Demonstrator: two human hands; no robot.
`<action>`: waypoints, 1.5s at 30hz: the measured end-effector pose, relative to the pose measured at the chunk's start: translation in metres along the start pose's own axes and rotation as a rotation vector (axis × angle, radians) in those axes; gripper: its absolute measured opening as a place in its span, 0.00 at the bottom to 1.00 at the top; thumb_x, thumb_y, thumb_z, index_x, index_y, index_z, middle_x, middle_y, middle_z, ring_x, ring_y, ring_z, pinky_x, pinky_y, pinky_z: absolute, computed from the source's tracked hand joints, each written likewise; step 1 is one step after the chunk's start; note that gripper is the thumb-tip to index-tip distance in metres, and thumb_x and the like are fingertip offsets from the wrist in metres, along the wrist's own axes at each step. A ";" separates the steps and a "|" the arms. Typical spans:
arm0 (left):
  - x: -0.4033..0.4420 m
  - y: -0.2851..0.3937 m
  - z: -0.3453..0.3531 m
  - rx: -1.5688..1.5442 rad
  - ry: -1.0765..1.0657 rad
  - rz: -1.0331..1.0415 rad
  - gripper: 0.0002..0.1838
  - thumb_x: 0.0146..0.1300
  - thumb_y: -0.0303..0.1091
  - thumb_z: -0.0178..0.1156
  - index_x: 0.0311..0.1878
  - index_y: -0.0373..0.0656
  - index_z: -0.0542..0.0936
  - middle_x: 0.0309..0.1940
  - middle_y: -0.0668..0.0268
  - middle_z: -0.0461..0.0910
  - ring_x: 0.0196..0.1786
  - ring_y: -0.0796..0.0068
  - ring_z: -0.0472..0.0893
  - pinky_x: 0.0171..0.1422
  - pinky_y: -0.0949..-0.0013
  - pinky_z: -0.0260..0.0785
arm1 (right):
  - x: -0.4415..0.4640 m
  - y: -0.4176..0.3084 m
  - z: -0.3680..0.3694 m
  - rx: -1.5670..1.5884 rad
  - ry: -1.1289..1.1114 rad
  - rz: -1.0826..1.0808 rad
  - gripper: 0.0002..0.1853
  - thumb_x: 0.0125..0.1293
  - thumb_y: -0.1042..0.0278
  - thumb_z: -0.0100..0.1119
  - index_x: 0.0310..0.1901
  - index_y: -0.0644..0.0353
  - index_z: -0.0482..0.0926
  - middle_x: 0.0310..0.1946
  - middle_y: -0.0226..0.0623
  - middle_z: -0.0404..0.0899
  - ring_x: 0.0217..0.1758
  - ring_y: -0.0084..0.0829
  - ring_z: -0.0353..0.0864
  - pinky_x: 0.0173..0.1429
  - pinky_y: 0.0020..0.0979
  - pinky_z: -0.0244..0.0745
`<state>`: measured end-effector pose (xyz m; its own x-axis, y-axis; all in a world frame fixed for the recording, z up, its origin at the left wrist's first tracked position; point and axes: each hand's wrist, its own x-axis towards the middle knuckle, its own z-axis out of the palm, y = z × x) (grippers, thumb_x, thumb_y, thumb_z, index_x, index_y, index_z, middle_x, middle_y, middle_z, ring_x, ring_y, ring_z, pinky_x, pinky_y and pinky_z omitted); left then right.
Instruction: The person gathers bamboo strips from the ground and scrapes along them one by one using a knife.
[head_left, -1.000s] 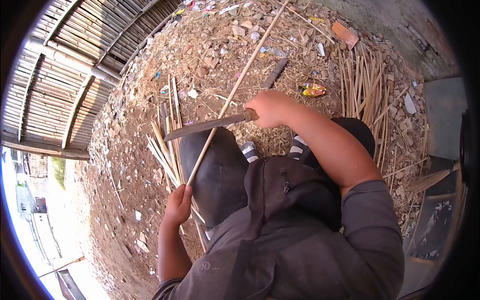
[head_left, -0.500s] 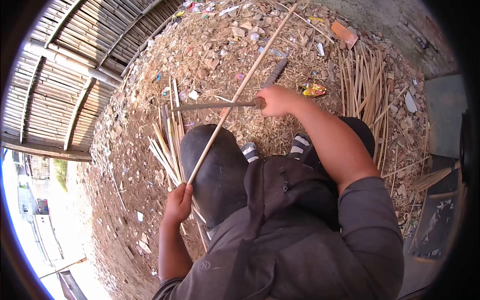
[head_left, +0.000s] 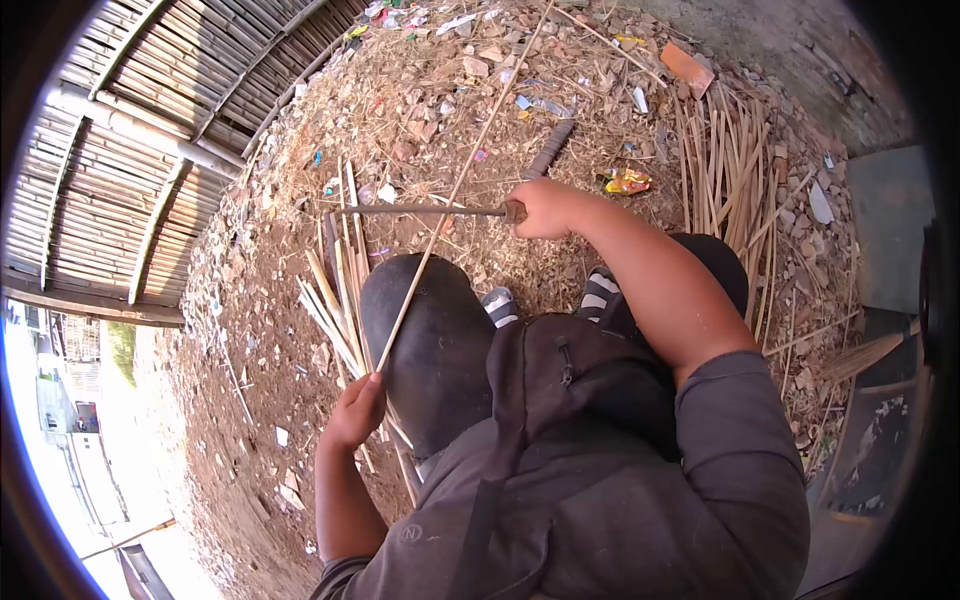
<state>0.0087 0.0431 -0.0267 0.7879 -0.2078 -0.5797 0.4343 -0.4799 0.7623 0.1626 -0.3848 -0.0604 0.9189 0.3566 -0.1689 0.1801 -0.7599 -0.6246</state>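
A long thin bamboo strip (head_left: pixel 474 160) slants from the upper middle down over my left knee. Its lower end is pinched in my left hand (head_left: pixel 357 409), beside the thigh. My right hand (head_left: pixel 540 209) is wrapped round the handle of a long knife (head_left: pixel 420 210), above and between the knees. The blade points left and crosses the strip, seen nearly edge-on; its tip is over the split bamboo pieces (head_left: pixel 335 290) left of my knee. A dark wrapped handle (head_left: pixel 549 149) lies on the ground just beyond my right hand.
Many pale bamboo strips (head_left: pixel 728 165) lie at the right. Near them are an orange brick piece (head_left: pixel 688 68) and a yellow wrapper (head_left: pixel 627 181). A bamboo wall (head_left: pixel 110 170) stands at the upper left, and a broom (head_left: pixel 862 358) at the far right. Rubble covers the ground.
The knife has turned from showing its broad side to nearly edge-on. The strip's far end swung right, then back left, and now looks thinner. My left hand stays near the thigh.
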 end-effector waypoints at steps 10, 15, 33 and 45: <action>-0.006 0.017 0.010 0.468 0.175 0.132 0.24 0.80 0.47 0.49 0.34 0.35 0.73 0.21 0.67 0.69 0.29 0.76 0.67 0.36 0.64 0.65 | -0.008 -0.016 -0.007 -0.065 -0.073 -0.045 0.20 0.52 0.58 0.68 0.43 0.61 0.83 0.36 0.47 0.85 0.44 0.47 0.85 0.48 0.45 0.78; -0.003 0.008 0.008 0.331 0.173 0.081 0.23 0.80 0.46 0.49 0.34 0.35 0.73 0.21 0.66 0.69 0.29 0.76 0.68 0.37 0.64 0.66 | 0.013 0.027 -0.008 0.071 0.082 0.134 0.22 0.51 0.58 0.67 0.46 0.61 0.83 0.39 0.47 0.86 0.45 0.45 0.85 0.51 0.43 0.78; 0.005 0.014 0.006 0.400 0.142 0.073 0.23 0.80 0.49 0.49 0.37 0.36 0.76 0.23 0.67 0.72 0.31 0.77 0.69 0.38 0.66 0.67 | -0.013 -0.035 -0.012 -0.177 -0.114 -0.052 0.21 0.50 0.61 0.64 0.47 0.61 0.84 0.41 0.50 0.85 0.48 0.48 0.85 0.51 0.46 0.79; 0.002 0.004 0.014 0.302 0.126 0.132 0.22 0.81 0.47 0.47 0.34 0.40 0.74 0.21 0.74 0.68 0.26 0.83 0.66 0.31 0.70 0.62 | -0.013 -0.031 -0.001 -0.179 0.025 -0.147 0.11 0.50 0.63 0.63 0.34 0.60 0.81 0.28 0.46 0.83 0.38 0.49 0.85 0.43 0.49 0.77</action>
<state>0.0056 0.0287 -0.0288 0.8844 -0.1870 -0.4276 0.1913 -0.6904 0.6976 0.1453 -0.3663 -0.0386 0.8864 0.4583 -0.0657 0.3698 -0.7861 -0.4952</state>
